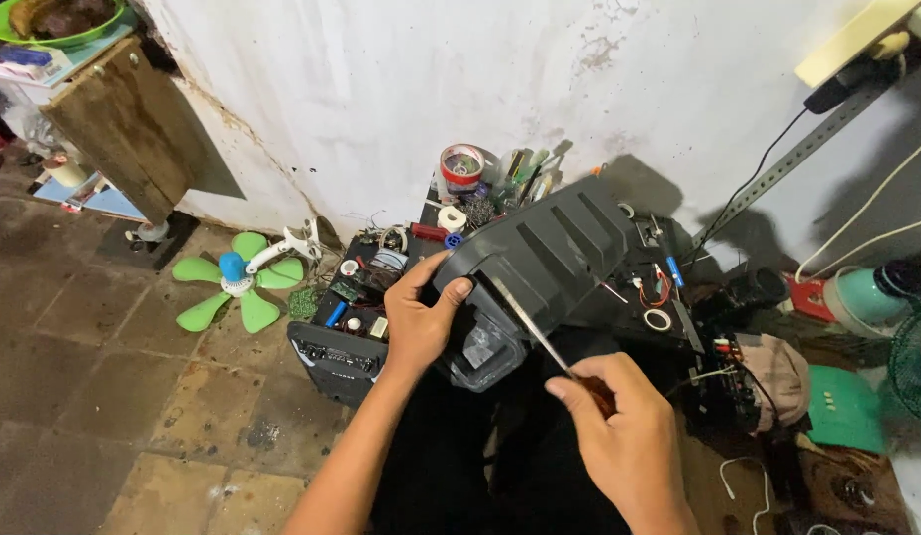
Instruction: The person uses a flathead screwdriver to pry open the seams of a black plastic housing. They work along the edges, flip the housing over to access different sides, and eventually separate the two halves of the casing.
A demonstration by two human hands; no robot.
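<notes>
The left hand (418,322) grips a black ribbed plastic housing (540,263); the right hand (624,431) holds a screwdriver (540,332) against it.

The light is hard and comes from the near side, throwing crisp dark shadows onto the stained white plaster wall (381,89) beyond the fingertips. The ribbed black plastic casing (550,248) under the left hand (416,322) shows soft sheen along its ridges, no real glare. The thin metal screwdriver shaft (525,322) ahead of the right hand (619,426) catches a bright streak. The brown tiled floor (104,357) off to the left is dimmer. Edges bow outward; corners soften slightly.
</notes>
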